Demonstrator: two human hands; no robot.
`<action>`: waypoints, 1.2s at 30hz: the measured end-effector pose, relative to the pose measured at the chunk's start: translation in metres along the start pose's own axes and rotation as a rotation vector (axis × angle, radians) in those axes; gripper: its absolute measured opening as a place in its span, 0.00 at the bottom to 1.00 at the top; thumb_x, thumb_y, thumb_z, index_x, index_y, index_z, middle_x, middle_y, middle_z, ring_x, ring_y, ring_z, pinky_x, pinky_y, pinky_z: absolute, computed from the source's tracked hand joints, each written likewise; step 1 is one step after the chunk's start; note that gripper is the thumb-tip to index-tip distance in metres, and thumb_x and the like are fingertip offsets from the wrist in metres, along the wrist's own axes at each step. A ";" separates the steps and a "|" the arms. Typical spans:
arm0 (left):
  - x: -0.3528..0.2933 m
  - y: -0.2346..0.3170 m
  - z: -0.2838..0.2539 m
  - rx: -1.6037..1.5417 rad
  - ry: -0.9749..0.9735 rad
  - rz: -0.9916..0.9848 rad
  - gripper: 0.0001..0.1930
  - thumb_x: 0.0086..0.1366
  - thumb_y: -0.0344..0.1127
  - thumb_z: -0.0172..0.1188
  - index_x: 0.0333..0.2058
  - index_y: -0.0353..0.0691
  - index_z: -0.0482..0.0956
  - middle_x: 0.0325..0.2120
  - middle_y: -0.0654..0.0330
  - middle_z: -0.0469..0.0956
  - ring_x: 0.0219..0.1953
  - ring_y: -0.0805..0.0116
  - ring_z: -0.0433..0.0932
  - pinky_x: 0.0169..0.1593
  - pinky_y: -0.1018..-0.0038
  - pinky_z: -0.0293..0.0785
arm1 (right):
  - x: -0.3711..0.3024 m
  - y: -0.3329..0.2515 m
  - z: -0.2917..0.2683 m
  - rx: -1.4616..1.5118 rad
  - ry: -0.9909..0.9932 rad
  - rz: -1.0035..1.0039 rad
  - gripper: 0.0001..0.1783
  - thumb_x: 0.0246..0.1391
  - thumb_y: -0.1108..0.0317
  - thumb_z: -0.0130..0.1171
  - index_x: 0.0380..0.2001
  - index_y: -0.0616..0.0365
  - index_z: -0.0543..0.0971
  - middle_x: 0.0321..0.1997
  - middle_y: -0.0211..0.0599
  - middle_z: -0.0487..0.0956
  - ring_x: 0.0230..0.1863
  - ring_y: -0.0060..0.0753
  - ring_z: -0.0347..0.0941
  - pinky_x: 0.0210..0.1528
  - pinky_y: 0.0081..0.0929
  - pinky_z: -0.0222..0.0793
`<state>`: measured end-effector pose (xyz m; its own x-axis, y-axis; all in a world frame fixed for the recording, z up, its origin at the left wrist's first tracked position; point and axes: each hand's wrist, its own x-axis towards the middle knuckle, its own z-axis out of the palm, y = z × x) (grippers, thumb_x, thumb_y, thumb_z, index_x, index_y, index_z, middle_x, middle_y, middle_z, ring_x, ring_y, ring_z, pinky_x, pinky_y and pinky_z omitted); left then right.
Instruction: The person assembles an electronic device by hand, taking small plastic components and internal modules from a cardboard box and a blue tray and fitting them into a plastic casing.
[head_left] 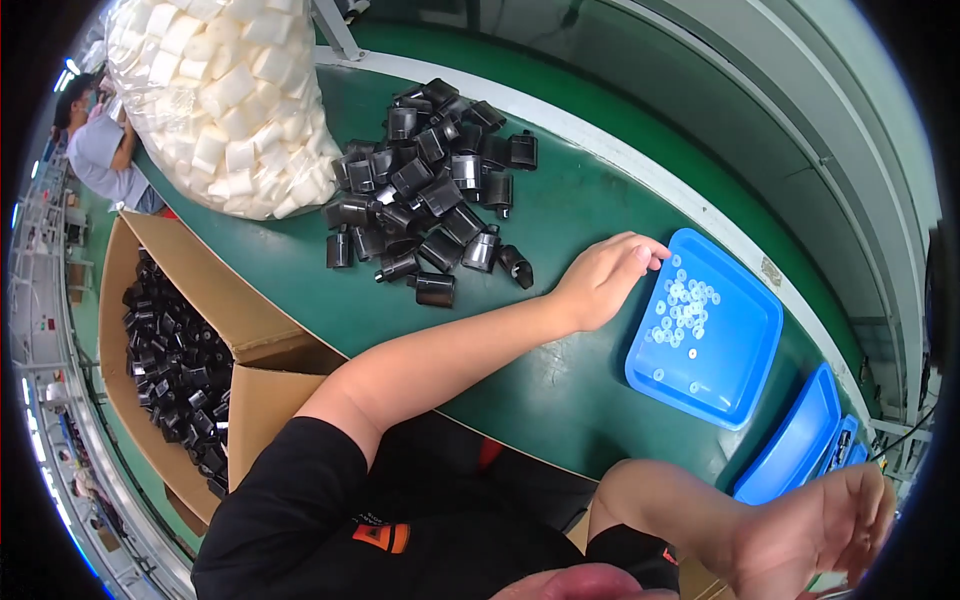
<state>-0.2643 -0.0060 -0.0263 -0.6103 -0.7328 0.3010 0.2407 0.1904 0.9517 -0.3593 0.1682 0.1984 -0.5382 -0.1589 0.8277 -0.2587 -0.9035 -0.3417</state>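
1. Our left hand is half-curled at the upper left corner of the blue tray; we can't tell if anything's pinched in it. A careless bump there could tilt the tray or slide it on the green table.
2. The small clear rings lie loose in that tray, mostly bunched toward its left side. They look light, so we'd guess a clumsy pinch could grab two or drop one.
3. Our left forearm passes just below the heap of black caps. If it swings up, it might scatter a few.
4. Our right hand is loosely open, fingers bent, with its grip on anything impossible to tell. Lowering it blindly might knock the second blue tray.
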 end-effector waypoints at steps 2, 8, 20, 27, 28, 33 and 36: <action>0.001 -0.003 0.000 -0.040 0.021 0.011 0.27 0.78 0.49 0.34 0.49 0.31 0.76 0.41 0.54 0.76 0.42 0.67 0.74 0.51 0.70 0.71 | 0.001 0.002 0.005 0.082 0.053 0.144 0.12 0.60 0.56 0.55 0.33 0.48 0.82 0.37 0.25 0.80 0.44 0.30 0.73 0.47 0.28 0.67; 0.005 -0.007 -0.005 -0.221 0.176 -0.049 0.26 0.78 0.48 0.35 0.47 0.32 0.77 0.40 0.56 0.77 0.41 0.69 0.74 0.51 0.71 0.72 | -0.001 0.010 0.012 0.031 0.062 0.099 0.14 0.63 0.58 0.48 0.31 0.51 0.80 0.34 0.29 0.79 0.38 0.31 0.72 0.42 0.30 0.66; 0.021 -0.010 -0.032 -0.162 0.402 -0.010 0.23 0.77 0.46 0.40 0.46 0.32 0.78 0.39 0.57 0.78 0.42 0.70 0.75 0.52 0.72 0.71 | -0.018 0.035 0.028 -0.015 0.086 0.064 0.11 0.53 0.67 0.51 0.29 0.62 0.78 0.27 0.29 0.60 0.21 0.21 0.48 0.26 0.24 0.43; 0.027 -0.015 -0.042 -0.019 0.590 0.061 0.19 0.77 0.42 0.41 0.56 0.36 0.71 0.52 0.57 0.72 0.56 0.69 0.67 0.60 0.73 0.62 | -0.010 0.035 0.012 -0.011 0.002 0.182 0.13 0.55 0.64 0.50 0.32 0.62 0.80 0.26 0.31 0.62 0.22 0.24 0.49 0.27 0.25 0.45; 0.028 -0.016 -0.044 -0.020 0.610 0.088 0.19 0.77 0.41 0.42 0.57 0.37 0.70 0.54 0.57 0.71 0.58 0.69 0.66 0.61 0.72 0.61 | -0.010 0.037 0.009 -0.013 0.004 0.181 0.13 0.55 0.64 0.50 0.32 0.62 0.80 0.26 0.31 0.62 0.22 0.24 0.49 0.27 0.25 0.45; 0.034 -0.007 -0.051 -0.027 0.647 0.095 0.19 0.77 0.43 0.42 0.55 0.36 0.71 0.53 0.56 0.74 0.56 0.67 0.70 0.60 0.70 0.64 | -0.005 0.043 -0.004 -0.027 -0.207 0.215 0.19 0.64 0.61 0.42 0.39 0.63 0.78 0.29 0.31 0.60 0.25 0.25 0.52 0.29 0.27 0.47; 0.037 -0.010 -0.051 -0.024 0.650 0.095 0.20 0.77 0.44 0.42 0.54 0.34 0.73 0.52 0.56 0.74 0.54 0.68 0.71 0.58 0.70 0.65 | 0.001 0.053 -0.013 -0.055 -0.206 0.235 0.20 0.64 0.62 0.40 0.39 0.65 0.77 0.28 0.33 0.62 0.25 0.26 0.54 0.29 0.27 0.49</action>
<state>-0.2513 -0.0684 -0.0271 -0.0073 -0.9604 0.2786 0.2921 0.2644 0.9191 -0.3841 0.1250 0.1757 -0.4156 -0.4430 0.7944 -0.1929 -0.8106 -0.5529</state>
